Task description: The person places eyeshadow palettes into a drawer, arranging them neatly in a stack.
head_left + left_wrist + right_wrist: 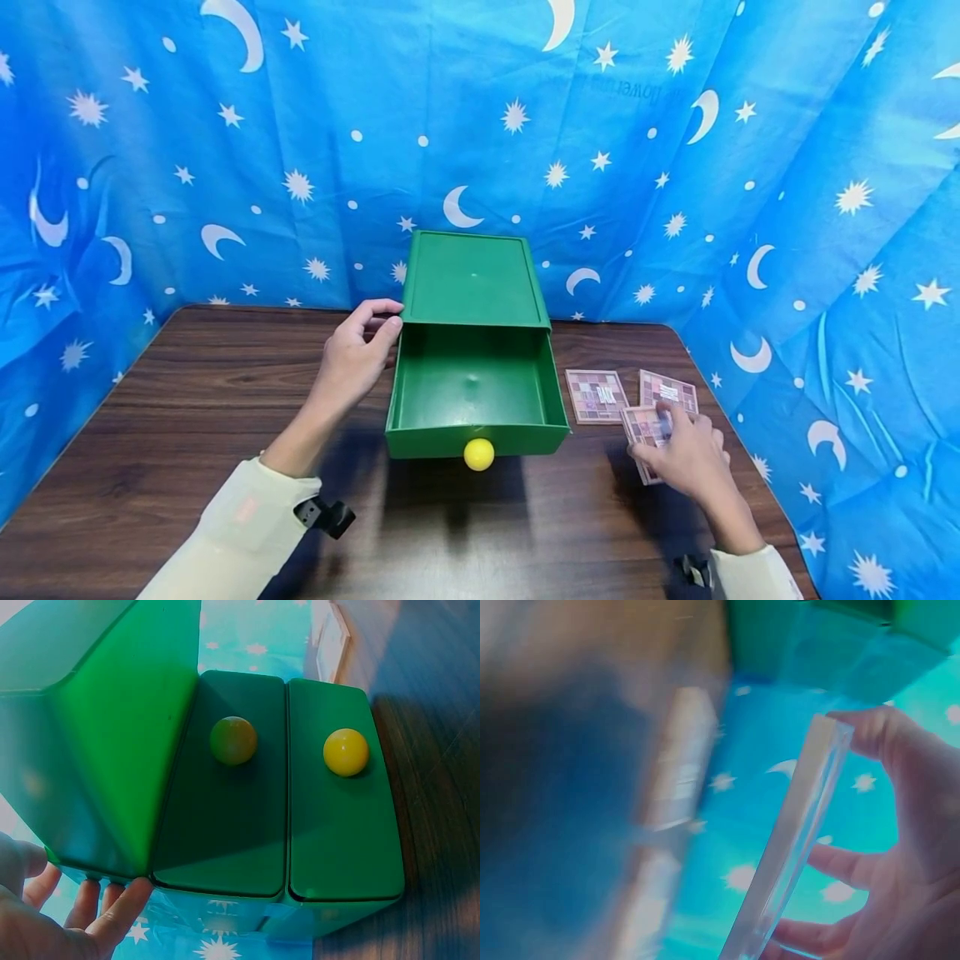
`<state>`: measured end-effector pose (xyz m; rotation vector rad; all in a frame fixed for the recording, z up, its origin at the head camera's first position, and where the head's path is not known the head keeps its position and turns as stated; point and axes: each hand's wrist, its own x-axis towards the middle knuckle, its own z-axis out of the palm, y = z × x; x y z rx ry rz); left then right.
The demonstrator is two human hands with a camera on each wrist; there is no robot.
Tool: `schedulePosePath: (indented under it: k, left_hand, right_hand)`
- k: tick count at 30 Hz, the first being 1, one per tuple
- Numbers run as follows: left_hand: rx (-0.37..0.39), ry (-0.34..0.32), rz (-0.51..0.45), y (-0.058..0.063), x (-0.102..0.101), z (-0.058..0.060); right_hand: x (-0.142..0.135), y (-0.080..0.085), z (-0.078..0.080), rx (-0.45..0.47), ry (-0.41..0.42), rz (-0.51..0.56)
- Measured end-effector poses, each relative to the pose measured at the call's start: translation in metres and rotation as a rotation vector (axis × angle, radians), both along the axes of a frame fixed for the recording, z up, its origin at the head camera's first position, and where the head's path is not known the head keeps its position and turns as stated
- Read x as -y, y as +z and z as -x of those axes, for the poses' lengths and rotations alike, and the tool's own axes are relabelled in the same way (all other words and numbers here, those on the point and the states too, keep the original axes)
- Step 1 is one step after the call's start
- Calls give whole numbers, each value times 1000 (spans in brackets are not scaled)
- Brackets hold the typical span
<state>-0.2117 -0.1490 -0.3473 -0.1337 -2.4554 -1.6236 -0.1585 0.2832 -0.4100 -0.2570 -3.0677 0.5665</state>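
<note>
A green cabinet (476, 275) stands at the back middle of the table, its top drawer (431, 443) pulled out toward me and bare inside. My left hand (356, 354) touches the cabinet's left side with its fingertips, close to the drawer opening. Off to the right, my right hand (693, 454) holds an eyeshadow palette (643, 423) between thumb and fingers. In the right wrist view this palette (787, 832) is seen edge-on, raised and tilted, with a clear cover. Two similar palettes, one on the left (596, 396) and one on the right (667, 386), lie beyond it on the table.
Below the open drawer, a closed middle drawer (225, 817) and a closed bottom drawer (337, 832) each have a round yellow knob. Dark wood forms the table (225, 383). A blue curtain (337, 150) with moons and stars surrounds its back and sides.
</note>
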Motion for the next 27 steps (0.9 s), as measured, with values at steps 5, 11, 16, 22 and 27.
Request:
schedulePosePath:
  k: [5,11,16,22,27]
  left_hand:
    - [0,-2,4,0,0,1]
    - [0,0,7,0,1,1]
    - [-7,-16,4,-1,0,1]
    - [-9,-2,2,-1,1,1]
    - [-3,-1,5,-1,1,0]
  right_hand:
    - [18,38,3,-146,155,24]
    - [39,78,11,-261,377,8]
    - [57,107,17,-272,590,-1]
    - [89,136,27,-168,860,40]
    - [118,144,36,-95,986,29]
